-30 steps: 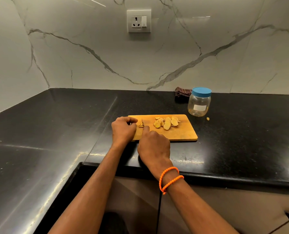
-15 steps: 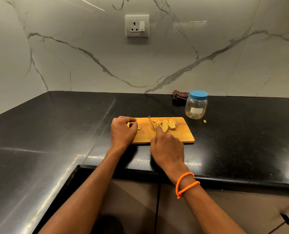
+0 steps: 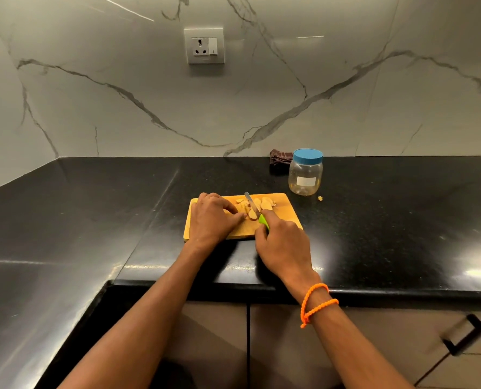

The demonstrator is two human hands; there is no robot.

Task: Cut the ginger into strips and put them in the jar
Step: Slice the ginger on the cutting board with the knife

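A glossy black counter [image 3: 374, 226] runs into a corner at the left, backed by a white marble-veined wall with a socket plate [image 3: 204, 45] at 12 o'clock. A wooden cutting board [image 3: 285, 213] lies near the counter's front edge. On it sit pale ginger slices [image 3: 257, 204], directly between the two hands. The left hand [image 3: 212, 217] rests on the board, its fingers [image 3: 233, 209] bent and pressing the slices from 9 o'clock. The right hand [image 3: 285, 242] grips a green-handled knife [image 3: 253, 209], fingers wrapped round the handle, blade angled across the slices. The jar [image 3: 305, 175], blue lid on, stands beyond the board at 1 o'clock, a dark cloth [image 3: 280, 161] behind it and a ginger scrap [image 3: 320, 198] beside it. Bare counter spreads wide right of the board.
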